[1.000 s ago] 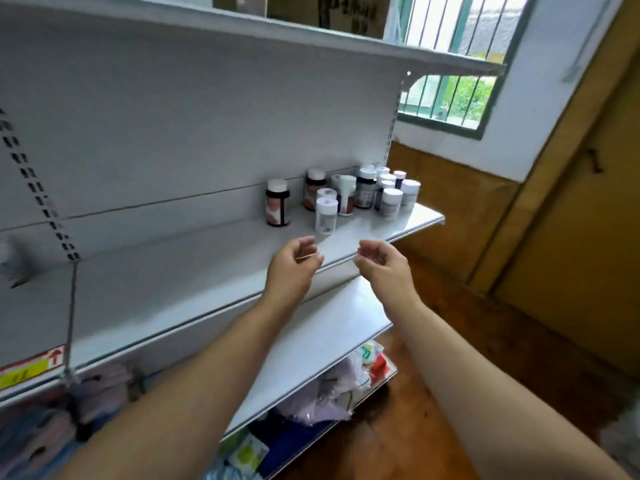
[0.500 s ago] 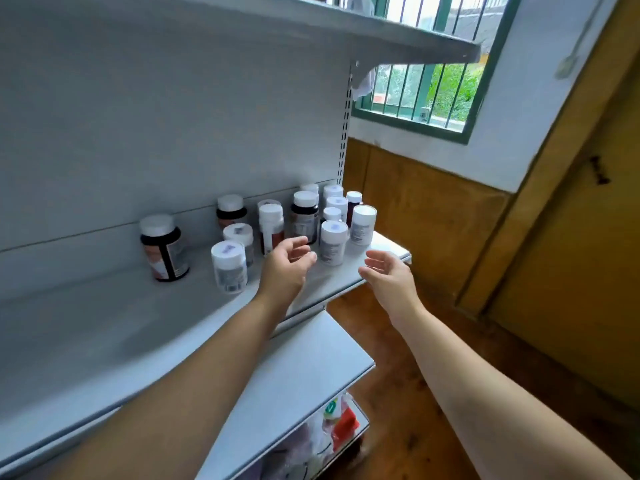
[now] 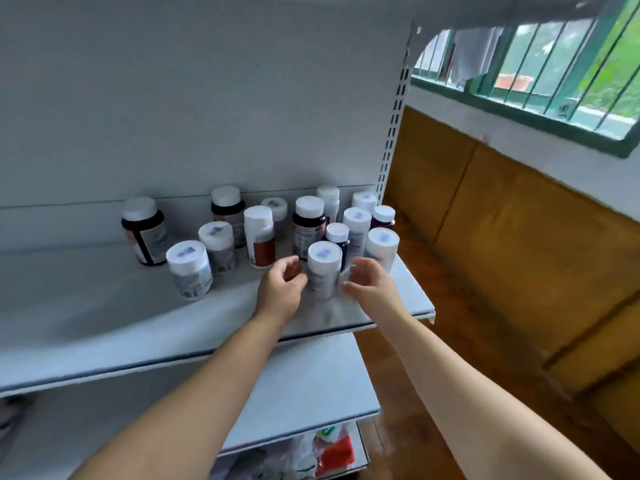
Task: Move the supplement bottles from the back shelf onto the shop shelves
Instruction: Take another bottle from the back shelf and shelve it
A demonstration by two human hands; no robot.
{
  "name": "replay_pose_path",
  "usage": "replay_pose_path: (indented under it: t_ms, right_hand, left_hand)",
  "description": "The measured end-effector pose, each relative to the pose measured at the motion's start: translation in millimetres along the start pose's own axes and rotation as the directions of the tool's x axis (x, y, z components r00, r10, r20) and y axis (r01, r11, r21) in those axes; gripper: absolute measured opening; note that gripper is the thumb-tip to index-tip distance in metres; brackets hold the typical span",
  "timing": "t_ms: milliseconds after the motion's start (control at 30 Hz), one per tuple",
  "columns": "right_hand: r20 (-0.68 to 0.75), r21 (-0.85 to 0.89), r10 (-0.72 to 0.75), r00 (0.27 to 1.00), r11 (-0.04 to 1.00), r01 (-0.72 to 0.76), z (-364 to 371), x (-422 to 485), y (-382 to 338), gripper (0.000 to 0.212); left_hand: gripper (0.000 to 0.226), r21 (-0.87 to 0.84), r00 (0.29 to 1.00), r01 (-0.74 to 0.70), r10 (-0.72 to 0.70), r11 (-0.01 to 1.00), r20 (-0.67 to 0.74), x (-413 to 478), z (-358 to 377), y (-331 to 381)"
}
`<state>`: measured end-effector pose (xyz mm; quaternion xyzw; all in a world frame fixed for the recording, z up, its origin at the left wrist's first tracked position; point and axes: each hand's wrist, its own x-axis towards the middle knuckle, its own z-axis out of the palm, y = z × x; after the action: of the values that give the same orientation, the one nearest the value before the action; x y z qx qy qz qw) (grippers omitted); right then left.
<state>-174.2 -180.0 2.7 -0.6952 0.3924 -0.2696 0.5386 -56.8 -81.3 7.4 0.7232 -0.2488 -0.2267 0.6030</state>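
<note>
Shelf (image 3: 104, 306), taken to be the back shelf, carries the whole lot; judged early in the task; nothing lifted off as far as shown, every bottle left to move. Supplement bottles (image 3: 258, 233), a dozen-odd, stand upright in a cluster ahead of both hands and out past the left hand's left side. Left hand (image 3: 280, 292) released, fingers loosely curled, holding nothing; right hand (image 3: 372, 287) released too, fingers relaxed, palm turned inward. Front white bottle (image 3: 323, 270) stands between the two hands, just beside the left thumb and the right fingers; contact too blurred to tell; no grip closed round it; probably the first pick.
</note>
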Motion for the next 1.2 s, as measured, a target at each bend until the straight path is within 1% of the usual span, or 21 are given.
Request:
replay_pose_path:
  t_ms: [67,167,233,400,500,567,633,700,767,833,867,900,933,967,1000,1067,1100,1167,1200]
  right_hand:
    - [0.076,0.056,0.001,0.997,0.998,-0.005,-2.0,7.6,3.3,0.051]
    - [0.181,0.122,-0.011,0.983,0.993,-0.011,-0.7,14.7,5.2,0.055]
    - [0.222,0.164,-0.052,0.974,0.986,0.015,2.3,17.8,5.8,0.048]
    - [0.211,0.201,-0.092,0.973,0.978,0.048,6.6,16.6,3.9,0.043]
    - [0.177,0.195,-0.094,0.98,0.979,0.058,6.9,13.5,-0.2,0.037]
    - [0.165,0.196,-0.102,0.981,0.978,0.068,9.2,7.7,-7.8,0.032]
    - [0.185,0.244,-0.113,0.976,0.968,0.066,12.1,1.3,-15.3,0.026]
    - [0.245,0.31,-0.113,0.963,0.95,0.032,10.4,-2.4,-21.1,0.017]
    - [0.33,0.374,-0.116,0.937,0.927,-0.017,3.3,-2.6,-26.2,0.01]
    - [0.415,0.418,-0.152,0.897,0.907,-0.04,-2.8,-2.1,-28.8,0.015]
    - [0.46,0.45,-0.177,0.87,0.891,-0.056,-3.8,-3.6,-30.6,0.018]
    - [0.499,0.482,-0.197,0.844,0.873,-0.081,-2.9,-5.8,-32.4,0.023]
    - [0.526,0.51,-0.211,0.824,0.853,-0.107,-1.0,-8.9,-35.5,0.029]
    - [0.531,0.53,-0.219,0.818,0.84,-0.119,2.0,-11.5,-38.6,0.033]
    - [0.518,0.546,-0.224,0.826,0.83,-0.117,5.1,-14.0,-41.3,0.033]
    - [0.45,0.564,-0.234,0.862,0.823,-0.071,10.2,-19.7,-47.3,0.023]
    - [0.411,0.56,-0.241,0.879,0.828,-0.035,12.6,-23.2,-49.6,0.022]
    - [0.344,0.527,-0.259,0.902,0.849,0.043,18.7,-30.3,-51.5,0.024]
    - [0.322,0.515,-0.267,0.908,0.855,0.068,21.5,-33.6,-51.7,0.026]
  left_hand:
    - [0.037,0.01,0.999,0.007,-0.006,1.0,-0.043,-3.5,8.8,-0.3]
    - [0.035,-0.014,0.997,0.028,-0.029,0.999,-0.064,-6.7,17.0,-2.3]
    - [0.036,-0.028,0.999,0.019,-0.02,0.999,-0.039,-8.1,20.0,-4.3]
    - [0.047,-0.015,0.999,-0.014,0.014,1.0,0.045,-13.5,19.9,-5.3]
    - [0.059,0.025,0.993,-0.078,0.076,0.997,0.087,-19.1,15.8,-4.8]
    - [0.062,0.02,0.992,-0.114,0.113,0.993,0.048,-22.3,13.2,-2.8]
    - [0.056,0.028,0.986,-0.168,0.168,0.985,-0.017,-24.8,8.4,2.1]
    - [0.054,-0.04,0.988,-0.153,0.152,0.987,-0.021,-26.8,-0.9,7.4]
    - [0.046,-0.195,0.989,-0.112,0.127,0.974,0.069,-30.7,-13.3,12.2]
    - [0.043,-0.303,0.976,-0.061,0.121,0.951,0.181,-36.6,-23.5,16.1]
    - [0.045,-0.334,0.97,-0.05,0.126,0.941,0.209,-39.4,-26.9,17.2]
    - [0.045,-0.361,0.969,-0.049,0.132,0.931,0.208,-41.9,-29.3,17.9]
    - [0.041,-0.379,0.971,-0.06,0.142,0.923,0.191,-43.9,-31.4,18.6]
    - [0.033,-0.391,0.974,-0.074,0.15,0.918,0.168,-45.7,-32.8,20.3]
    - [0.027,-0.39,0.975,-0.09,0.16,0.917,0.152,-48.0,-34.3,22.4]
    - [0.028,-0.346,0.976,-0.13,0.181,0.929,0.12,-52.4,-37.6,26.3]
    - [0.029,-0.302,0.973,-0.157,0.199,0.94,0.113,-54.4,-39.2,28.2]
    - [0.026,-0.219,0.966,-0.2,0.229,0.955,0.117,-57.8,-41.9,29.6]
    - [0.023,-0.204,0.966,-0.207,0.233,0.957,0.112,-59.1,-43.1,29.4]
